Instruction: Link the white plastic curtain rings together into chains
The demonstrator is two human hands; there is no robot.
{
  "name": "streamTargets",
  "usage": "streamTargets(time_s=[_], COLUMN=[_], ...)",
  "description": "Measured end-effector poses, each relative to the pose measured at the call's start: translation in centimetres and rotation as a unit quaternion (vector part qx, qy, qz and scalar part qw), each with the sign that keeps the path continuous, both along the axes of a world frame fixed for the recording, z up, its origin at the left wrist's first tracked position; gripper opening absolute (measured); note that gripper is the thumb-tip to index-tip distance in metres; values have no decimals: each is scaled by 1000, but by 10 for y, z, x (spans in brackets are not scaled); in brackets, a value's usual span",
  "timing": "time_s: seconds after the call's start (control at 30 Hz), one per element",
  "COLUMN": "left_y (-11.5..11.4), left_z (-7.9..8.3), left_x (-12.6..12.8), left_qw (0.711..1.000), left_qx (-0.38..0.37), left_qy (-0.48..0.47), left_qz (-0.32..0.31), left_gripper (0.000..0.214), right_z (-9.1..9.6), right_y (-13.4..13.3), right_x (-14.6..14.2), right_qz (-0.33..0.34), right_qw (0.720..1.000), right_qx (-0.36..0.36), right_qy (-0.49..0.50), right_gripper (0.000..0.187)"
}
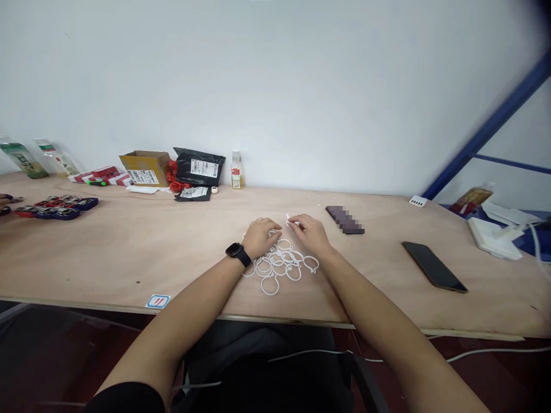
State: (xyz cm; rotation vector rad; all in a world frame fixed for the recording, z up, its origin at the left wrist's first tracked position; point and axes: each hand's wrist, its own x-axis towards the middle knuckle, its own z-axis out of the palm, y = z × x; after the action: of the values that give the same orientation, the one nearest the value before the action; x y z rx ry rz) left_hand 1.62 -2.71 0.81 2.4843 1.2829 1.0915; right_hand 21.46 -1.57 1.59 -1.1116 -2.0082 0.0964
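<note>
A loose pile of white plastic rings (270, 284), each with a small tab or eyelet, lies on the wooden table in front of me. My left hand (262, 236), with a black watch (235, 250) on its wrist, is over the pile's far left edge. Its fingers are bent, with a gap between thumb and forefinger and nothing visible between them. Just to the right, my right hand (309, 232) pinches a white plastic ring (288, 218) at its fingertips. Most of that ring is hidden by the fingers.
Right of my hands lie a dark pixelated object (345, 220) and a phone (434, 267). Along the wall stand a small bottle (237, 172), a black parcel bag (199, 167) and an open cardboard box (146, 167). Another person's hand (6, 201) shows at far left beside red and blue items (58, 207).
</note>
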Motion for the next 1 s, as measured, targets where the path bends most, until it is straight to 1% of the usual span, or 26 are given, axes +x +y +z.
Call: streamTargets(time_s=[0.07, 0.13, 0.2, 0.3, 0.47, 0.6, 0.77, 0.9, 1.0], left_y=[1, 1, 0, -3, -4, -4, -2, -1, -2], left_z=[-4, -8, -11, -13, -10, -7, -1, 0, 0], left_x=[0, 1, 3, 4, 2, 2, 2, 1, 1], left_qw=[999, 995, 993, 991, 988, 991, 998, 999, 1000], left_qx=[-24, -33, -34, -43, -72, -61, -37, -18, -16], left_qy=[41, 75, 98, 120, 137, 119, 39, -5, -9], left_qz=[-27, -53, -60, -42, -10, 12, 44, 28, 13], left_gripper=[14, 14, 16, 16, 10, 12, 13, 12, 12], right_z=[-2, -6, -9, -12, -8, -7, -8, -12, -17], right_y=[6, 12, 17, 20, 15, 9, 6, 9, 12], right_x=[9, 17, 23, 23, 14, 8, 4, 3, 2], right_qz=[-27, -53, -66, -56, -12, 45, 57, 38, 58], right_qw=[999, 997, 996, 997, 999, 997, 993, 990, 980], right_qx=[10, -5, -28, -45, -43, -65, -104, -125, -152], right_qy=[-26, -49, -54, -27, 1, -9, 9, 53, 112], right_gripper=[21, 22, 22, 21, 19, 19, 22, 24, 26])
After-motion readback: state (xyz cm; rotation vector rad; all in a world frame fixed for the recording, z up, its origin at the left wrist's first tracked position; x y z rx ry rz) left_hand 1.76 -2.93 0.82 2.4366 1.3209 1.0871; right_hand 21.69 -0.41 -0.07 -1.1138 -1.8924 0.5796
